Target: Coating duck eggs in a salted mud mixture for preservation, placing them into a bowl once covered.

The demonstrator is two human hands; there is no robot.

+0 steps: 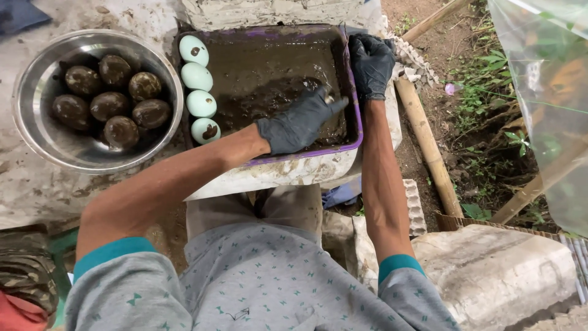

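My left hand (298,124) scoops in the mud tray (352,132), fingers loosely curled. My right hand (371,63) grips the tray's right rim; pale eggs (197,76) line its left edge.

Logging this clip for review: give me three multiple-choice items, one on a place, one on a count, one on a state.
1. Where do the pale blue eggs lie?
A. along the tray's left side
B. in the bowl
C. on the ground

2. How many mud-coated eggs are in the metal bowl?
A. four
B. seven
C. ten

3. What is the right hand doing?
A. holding an egg
B. gripping the tray rim
C. hanging free

Answers: 1 A, four sit in a row there; 2 B, seven dark eggs show; 3 B, its gloved fingers curl over the far right edge.
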